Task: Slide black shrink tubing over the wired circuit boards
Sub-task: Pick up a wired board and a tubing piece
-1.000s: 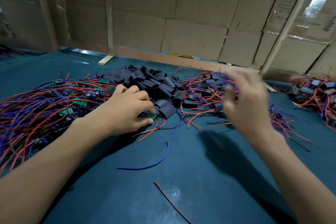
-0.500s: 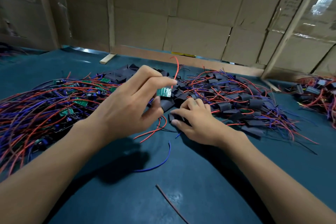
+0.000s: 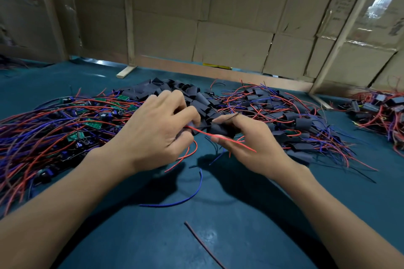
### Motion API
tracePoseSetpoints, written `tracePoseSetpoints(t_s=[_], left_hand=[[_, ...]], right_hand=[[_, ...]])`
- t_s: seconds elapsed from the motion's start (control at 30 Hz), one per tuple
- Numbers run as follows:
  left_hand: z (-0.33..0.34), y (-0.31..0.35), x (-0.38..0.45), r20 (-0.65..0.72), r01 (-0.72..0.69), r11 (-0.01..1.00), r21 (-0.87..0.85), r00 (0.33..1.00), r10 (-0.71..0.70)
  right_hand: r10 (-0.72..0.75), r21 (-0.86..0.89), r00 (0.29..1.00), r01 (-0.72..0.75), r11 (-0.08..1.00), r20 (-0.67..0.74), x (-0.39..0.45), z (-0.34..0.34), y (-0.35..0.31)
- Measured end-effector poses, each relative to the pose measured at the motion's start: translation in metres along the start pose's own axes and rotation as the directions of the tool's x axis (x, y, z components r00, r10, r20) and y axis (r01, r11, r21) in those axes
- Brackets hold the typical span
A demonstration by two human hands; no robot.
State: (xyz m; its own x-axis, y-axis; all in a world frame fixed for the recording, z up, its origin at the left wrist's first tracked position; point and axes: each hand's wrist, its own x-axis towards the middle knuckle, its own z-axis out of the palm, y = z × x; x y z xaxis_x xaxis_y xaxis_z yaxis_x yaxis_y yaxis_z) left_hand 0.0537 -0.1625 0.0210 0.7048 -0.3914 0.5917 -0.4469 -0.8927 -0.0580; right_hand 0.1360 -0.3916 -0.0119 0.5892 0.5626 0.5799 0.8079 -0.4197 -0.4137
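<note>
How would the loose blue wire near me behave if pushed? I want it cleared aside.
The blue wire lies in a loose curve on the table, so it is probably floppy and light. It would likely slide and bend, not roll.

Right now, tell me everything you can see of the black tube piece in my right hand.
The black tube piece is a short, matte, dark sleeve, flexible-looking, lying roughly level above the teal table. The right hand pinches it between thumb and fingers. A red wire runs from the left hand across it. Its far end is hidden.
</note>
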Motion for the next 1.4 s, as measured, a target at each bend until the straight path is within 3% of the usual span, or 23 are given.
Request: tracePoseSetpoints(t_s=[0.07, 0.17, 0.4, 0.53, 0.6, 0.67, 0.73, 0.93, 1.03, 1.13, 1.23, 1.3, 1.4], left_hand=[[0.003, -0.002, 0.001, 0.062, 0.022, 0.998, 0.056, 0.998, -0.026], [0.008, -0.005, 0.0, 0.156, 0.018, 0.999, 0.041, 0.987, -0.024], [0.015, -0.003, 0.0, 0.095, -0.124, 0.976, 0.177, 0.99, 0.108], [0.016, 0.001, 0.001, 0.118, -0.116, 0.993, -0.009, 0.986, 0.116], [0.015, 0.003, 0.0, 0.14, -0.071, 0.993, -0.099, 0.987, 0.084], [0.015, 0.004, 0.0, 0.132, -0.066, 0.989, -0.133, 0.988, 0.083], [0.016, 0.007, 0.001, 0.14, -0.074, 0.989, -0.128, 0.986, 0.092], [0.023, 0.017, 0.001, 0.241, -0.012, 0.993, 0.118, 0.97, -0.017], [0.025, 0.022, -0.001, 0.272, -0.01, 0.968, 0.251, 0.96, -0.061], [0.025, 0.027, -0.001, 0.169, -0.093, 0.976, 0.199, 0.984, 0.059], [0.03, 0.033, 0.002, 0.143, -0.106, 0.989, -0.107, 0.982, 0.121], [0.034, 0.034, 0.002, 0.115, -0.06, 0.946, -0.32, 0.988, 0.101], [0.035, 0.032, 0.0, 0.03, -0.069, 0.897, -0.437, 0.995, 0.092]], right_hand=[[0.093, 0.191, 0.996, -0.09, 0.977, -0.008, 0.0, 0.004, -0.005], [0.256, 0.454, 0.966, -0.246, 0.857, 0.039, 0.001, 0.007, -0.013], [0.314, 0.511, 0.947, -0.306, 0.803, 0.073, 0.001, 0.007, -0.016], [0.381, 0.615, 0.924, -0.318, 0.721, 0.03, 0.005, 0.003, -0.018], [0.497, 0.771, 0.867, -0.334, 0.542, 0.026, 0.011, -0.002, -0.02], [0.599, 0.905, 0.79, -0.342, 0.252, 0.132, 0.016, -0.007, -0.024], [0.616, 0.949, 0.755, -0.314, 0.04, 0.224, 0.018, -0.009, -0.027], [0.56, 0.964, 0.785, -0.205, -0.169, 0.265, 0.016, 0.005, -0.048], [0.536, 0.96, 0.796, -0.232, -0.159, 0.281, 0.015, 0.01, -0.054], [0.549, 0.957, 0.786, -0.267, -0.11, 0.283, 0.015, 0.011, -0.056], [0.599, 0.967, 0.761, -0.225, -0.117, 0.25, 0.015, 0.01, -0.054], [0.625, 0.976, 0.75, -0.185, -0.113, 0.214, 0.015, 0.01, -0.05], [0.614, 0.983, 0.77, -0.169, -0.066, 0.174, 0.015, 0.009, -0.041]])
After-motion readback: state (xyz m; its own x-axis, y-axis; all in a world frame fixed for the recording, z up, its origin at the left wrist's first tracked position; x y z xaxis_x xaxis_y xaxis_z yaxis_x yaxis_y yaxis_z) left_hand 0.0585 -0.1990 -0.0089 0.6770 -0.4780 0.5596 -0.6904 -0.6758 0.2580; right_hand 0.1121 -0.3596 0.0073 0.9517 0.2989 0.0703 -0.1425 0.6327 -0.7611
